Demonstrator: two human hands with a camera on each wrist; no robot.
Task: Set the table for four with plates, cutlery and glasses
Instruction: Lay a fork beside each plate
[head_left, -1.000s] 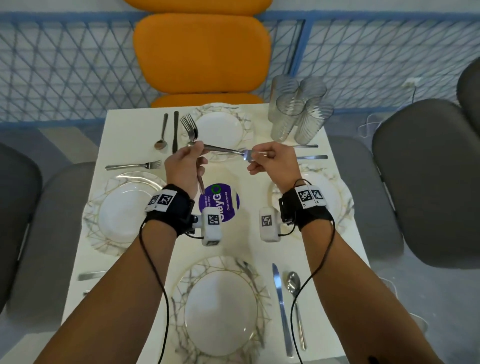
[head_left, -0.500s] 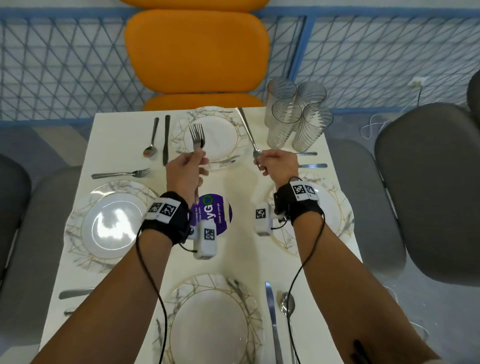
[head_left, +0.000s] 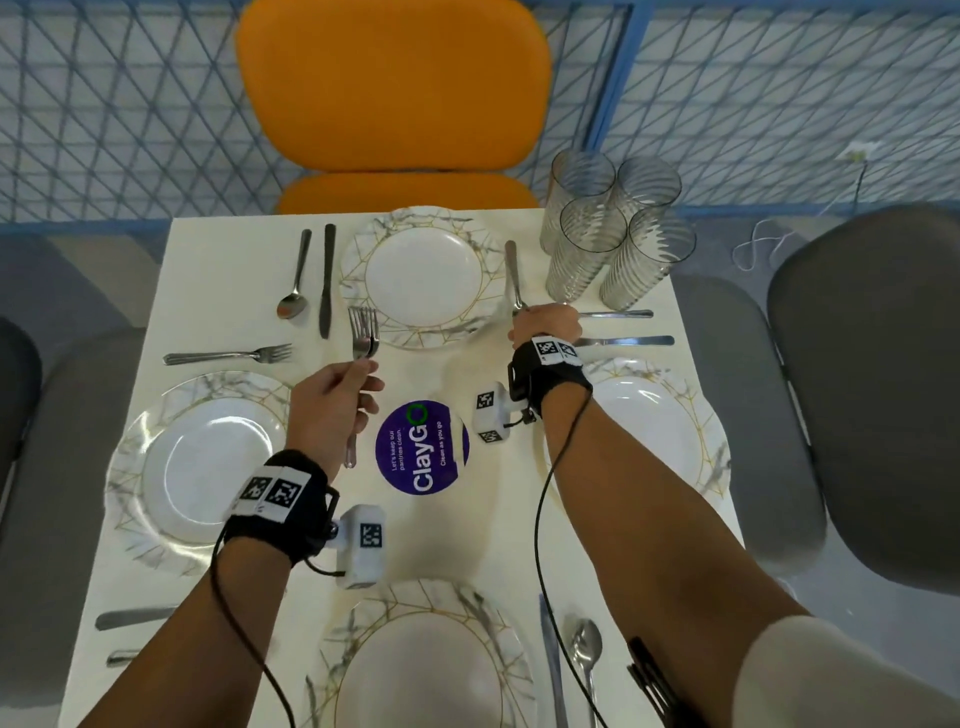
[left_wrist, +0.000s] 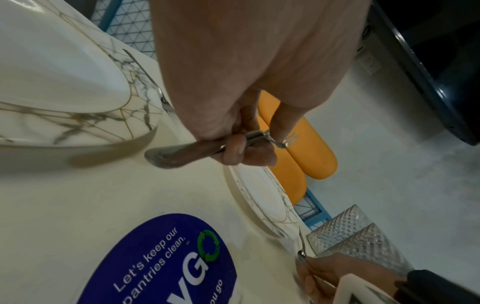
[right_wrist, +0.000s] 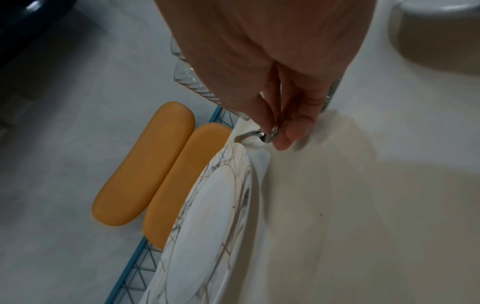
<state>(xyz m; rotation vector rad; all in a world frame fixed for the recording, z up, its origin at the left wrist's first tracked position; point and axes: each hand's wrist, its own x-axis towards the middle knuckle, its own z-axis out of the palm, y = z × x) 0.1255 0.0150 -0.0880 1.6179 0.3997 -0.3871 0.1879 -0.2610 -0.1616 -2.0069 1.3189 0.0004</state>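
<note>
My left hand (head_left: 332, 395) grips two stacked forks (head_left: 363, 332) by the handles, tines up, above the table between the left plate (head_left: 202, 467) and the far plate (head_left: 421, 275). In the left wrist view the fingers curl round the forks' handles (left_wrist: 182, 152). My right hand (head_left: 545, 325) pinches a single fork (head_left: 514, 275) near its head, handle pointing away, just right of the far plate. The right wrist view shows the pinch on that fork (right_wrist: 259, 135) at the plate's edge. A right plate (head_left: 660, 436) and a near plate (head_left: 421, 670) are also laid.
Several ribbed glasses (head_left: 613, 234) stand clustered at the far right corner, close to my right hand. A spoon (head_left: 293, 280) and knife (head_left: 327, 280) lie left of the far plate, a fork (head_left: 228, 356) by the left plate. An orange chair (head_left: 395, 88) faces me.
My right hand took one fork from the bundle in my left hand, swung its handle to point away, and moved it beside the far plate. My left hand drew back with the other forks.
</note>
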